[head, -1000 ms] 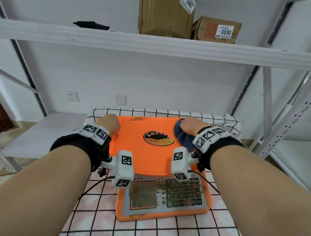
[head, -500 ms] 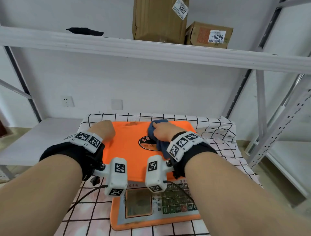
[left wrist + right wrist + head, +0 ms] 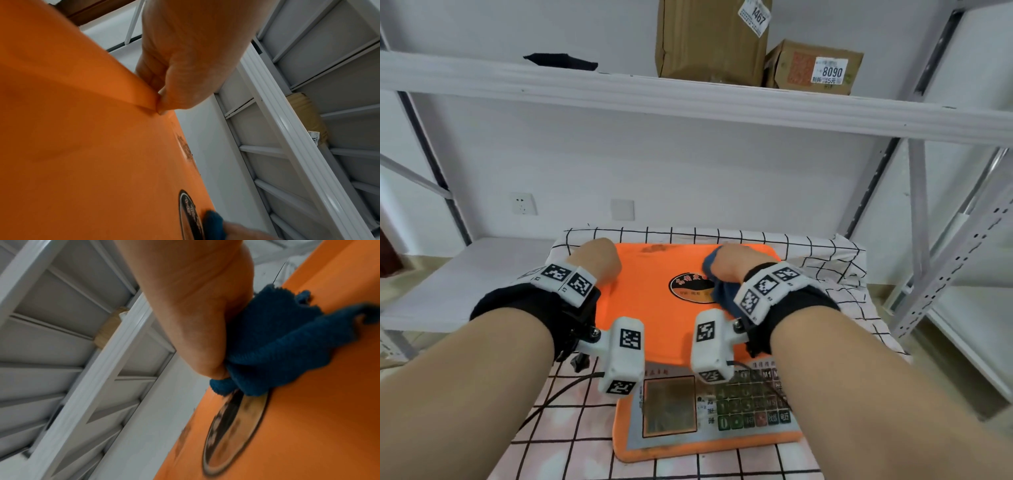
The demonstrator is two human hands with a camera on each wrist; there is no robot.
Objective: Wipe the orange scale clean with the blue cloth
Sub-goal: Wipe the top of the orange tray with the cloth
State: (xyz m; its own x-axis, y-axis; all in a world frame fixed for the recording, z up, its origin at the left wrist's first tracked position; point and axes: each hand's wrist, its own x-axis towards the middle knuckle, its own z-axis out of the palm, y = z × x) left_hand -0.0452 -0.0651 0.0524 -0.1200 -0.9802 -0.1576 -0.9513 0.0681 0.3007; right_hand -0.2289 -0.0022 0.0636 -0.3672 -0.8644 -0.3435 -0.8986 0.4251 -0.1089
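Scale (image 3: 654, 308): sitting on a checked sheet (image 3: 825, 263), keypad end nearest the person.
Left hand (image 3: 595, 260): gripping the pan's far left corner, fingers curling over the edge.
Right hand (image 3: 732, 267): clutching the bunched cloth (image 3: 277, 344), fingers closing round it, pressing it onto the pan at the oval label (image 3: 688, 287).
Stain (image 3: 654, 248): lying near the pan's far edge, between the hands.
Shelf (image 3: 688, 99): carrying two boxes (image 3: 712, 37).

Your right hand (image 3: 729, 265) hides its fingers and part of the scale's oval logo (image 3: 690, 284); keypad labels (image 3: 753, 404) blur.
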